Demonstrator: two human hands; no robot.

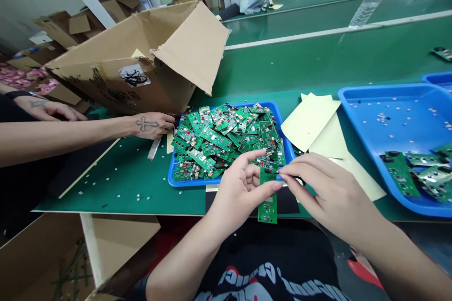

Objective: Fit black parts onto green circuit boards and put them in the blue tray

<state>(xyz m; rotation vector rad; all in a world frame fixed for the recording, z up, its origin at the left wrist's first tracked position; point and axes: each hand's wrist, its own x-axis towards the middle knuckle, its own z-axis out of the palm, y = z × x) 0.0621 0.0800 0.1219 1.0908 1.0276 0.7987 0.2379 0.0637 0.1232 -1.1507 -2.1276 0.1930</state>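
Observation:
My left hand (243,183) is closed on a narrow green circuit board (267,207), held upright between thumb and fingers above the table's front edge. Close to the board's upper right side, the thumb and fingertips of my right hand (318,183) are pinched together. A thin dark thing shows between and behind those fingertips, too small to name. Just beyond my hands, a blue tray (172,176) is heaped with many green circuit boards (215,138) carrying small parts. Part of the tray's near right corner is hidden by my hands.
A second blue tray (374,160) at the right holds several boards and white scraps. Yellow paper sheets (310,122) lie between the trays. A large open cardboard box (141,66) stands behind at left. A co-worker's tattooed hand (151,124) reaches to the left tray's edge.

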